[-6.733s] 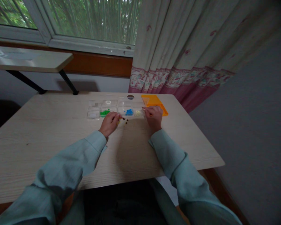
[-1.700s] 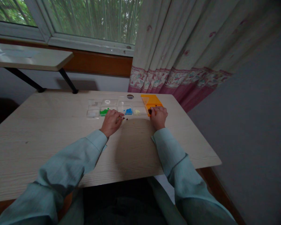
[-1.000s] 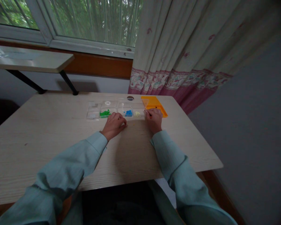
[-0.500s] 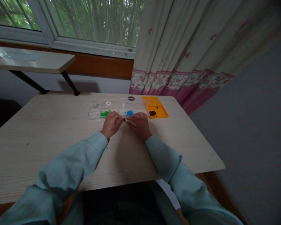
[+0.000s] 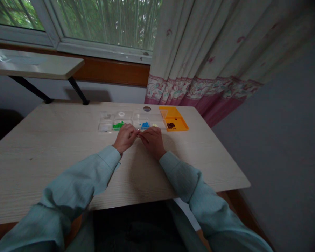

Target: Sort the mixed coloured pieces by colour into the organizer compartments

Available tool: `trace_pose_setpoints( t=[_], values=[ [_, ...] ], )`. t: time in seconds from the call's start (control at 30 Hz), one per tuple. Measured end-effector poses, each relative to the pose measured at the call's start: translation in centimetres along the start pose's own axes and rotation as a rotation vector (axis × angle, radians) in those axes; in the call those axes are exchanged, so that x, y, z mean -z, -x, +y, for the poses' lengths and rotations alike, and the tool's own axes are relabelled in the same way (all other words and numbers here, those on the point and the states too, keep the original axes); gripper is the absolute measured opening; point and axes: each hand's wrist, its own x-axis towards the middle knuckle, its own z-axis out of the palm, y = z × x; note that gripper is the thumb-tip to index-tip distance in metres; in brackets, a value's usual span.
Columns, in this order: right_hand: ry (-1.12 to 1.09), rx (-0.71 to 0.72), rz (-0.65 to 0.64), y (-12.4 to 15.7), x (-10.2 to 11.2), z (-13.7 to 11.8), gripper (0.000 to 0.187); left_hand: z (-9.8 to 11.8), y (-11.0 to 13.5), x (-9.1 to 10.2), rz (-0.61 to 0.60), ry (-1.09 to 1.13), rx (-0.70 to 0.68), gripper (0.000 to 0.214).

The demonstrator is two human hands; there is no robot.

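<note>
My left hand (image 5: 126, 137) and my right hand (image 5: 152, 141) meet above the table, fingertips pinched together around something tiny that I cannot make out. Just behind them stand clear plastic boxes with open lids. Green beads (image 5: 118, 125) lie in one box and blue beads (image 5: 145, 125) in another. Pale yellow pieces (image 5: 155, 125) show past my right fingers. Further right, an open orange box (image 5: 182, 125) holds a heap of dark brown beads (image 5: 170, 125). The leftmost clear box (image 5: 105, 126) has whitish contents, too faint to name.
The pale wooden table (image 5: 68, 150) reaches to a rounded right corner. A raised shelf (image 5: 36, 64) on black legs stands at the back left. A round cable hole (image 5: 147, 109) lies behind the boxes. Curtains (image 5: 189, 70) hang at the back right, beside a window (image 5: 107, 24).
My right hand has shifted slightly left, closer to my left hand, uncovering the pale yellow pieces. My left hand stays nearly in place, and the fingertips still meet.
</note>
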Motion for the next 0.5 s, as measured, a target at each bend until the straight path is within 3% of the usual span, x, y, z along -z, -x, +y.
trace_pose_setpoints(
  t=[0.27,0.5],
  values=[
    [-0.033,-0.022,0.021,0.1,-0.3,0.0,0.016,0.0,0.0,-0.1,-0.010,0.019,0.000,0.040],
    [0.043,-0.161,0.053,-0.3,0.4,0.9,0.018,-0.1,0.2,-0.3,-0.040,-0.004,-0.040,0.035]
  ],
)
